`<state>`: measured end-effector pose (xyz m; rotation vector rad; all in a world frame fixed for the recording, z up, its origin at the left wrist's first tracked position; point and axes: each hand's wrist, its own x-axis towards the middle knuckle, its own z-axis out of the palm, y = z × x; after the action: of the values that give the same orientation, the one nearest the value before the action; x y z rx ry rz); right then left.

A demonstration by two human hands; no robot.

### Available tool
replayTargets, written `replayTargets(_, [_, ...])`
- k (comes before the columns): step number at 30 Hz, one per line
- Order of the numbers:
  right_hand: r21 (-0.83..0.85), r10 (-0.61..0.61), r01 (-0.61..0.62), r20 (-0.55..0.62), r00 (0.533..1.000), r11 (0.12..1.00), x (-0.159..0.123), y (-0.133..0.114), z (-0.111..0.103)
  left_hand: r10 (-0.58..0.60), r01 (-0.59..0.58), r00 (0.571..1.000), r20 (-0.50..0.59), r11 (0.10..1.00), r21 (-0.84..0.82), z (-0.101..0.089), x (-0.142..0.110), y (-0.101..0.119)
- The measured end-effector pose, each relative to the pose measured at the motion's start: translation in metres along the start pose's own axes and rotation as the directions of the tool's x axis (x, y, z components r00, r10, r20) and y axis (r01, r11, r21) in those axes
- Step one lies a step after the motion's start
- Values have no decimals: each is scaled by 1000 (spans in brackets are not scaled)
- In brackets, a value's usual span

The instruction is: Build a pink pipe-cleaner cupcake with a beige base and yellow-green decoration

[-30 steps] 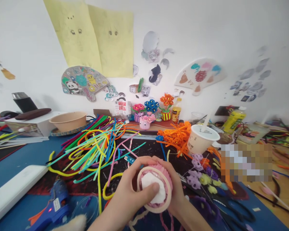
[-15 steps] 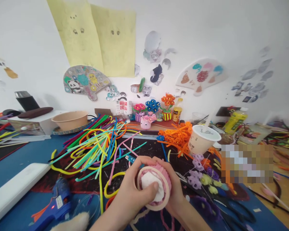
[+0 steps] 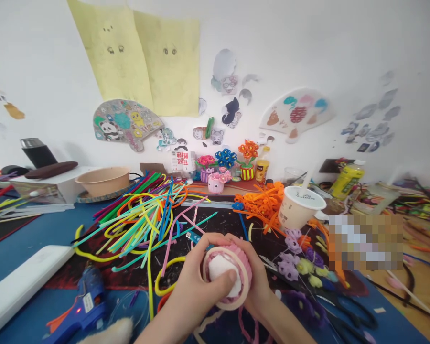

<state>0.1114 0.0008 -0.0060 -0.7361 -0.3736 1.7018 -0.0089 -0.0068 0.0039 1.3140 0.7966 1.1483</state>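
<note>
Both hands are wrapped round a small pink pot [image 3: 244, 260] of fuzzy pipe cleaners, its cream-rimmed round face tilted up toward me. My left hand [image 3: 197, 274] grips its left side, and the thumb presses on the white disc [image 3: 220, 267] inside the rim. Around the right side curls my right hand [image 3: 260, 282], its fingers partly hidden behind the pot. Pink and cream pipe cleaner strands [image 3: 249, 325] lie below the hands.
A blue hot glue gun [image 3: 84, 306] with a red light lies at left. Loose coloured pipe cleaners [image 3: 143, 224] are heaped behind it. To the right are black scissors [image 3: 347, 306], purple fuzzy flowers [image 3: 290, 265] and a lidded cup with straw [image 3: 301, 208]. Finished flower pots [image 3: 247, 169] stand by the wall.
The hands keep the same hold on the pink pot, the left thumb still on the white disc. Only a slight shift of the pot and the camera view shows.
</note>
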Motion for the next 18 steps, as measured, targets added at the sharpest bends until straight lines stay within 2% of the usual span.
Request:
replayTargets(7, [22, 144, -145, 55, 988, 989, 2, -5, 4, 21, -14, 999, -31, 978, 209, -5, -2, 13])
replayTargets(11, [15, 174, -175, 62, 983, 984, 5, -3, -1, -42, 52, 997, -63, 987, 153, -9, -1, 11])
replayTargets(14, [23, 170, -171, 45, 984, 985, 5, 0, -5, -73, 77, 996, -45, 990, 114, -10, 0, 13])
replayTargets(18, [36, 111, -113, 42, 993, 993, -1, 0, 0, -108, 108, 993, -50, 994, -1, -6, 2, 20])
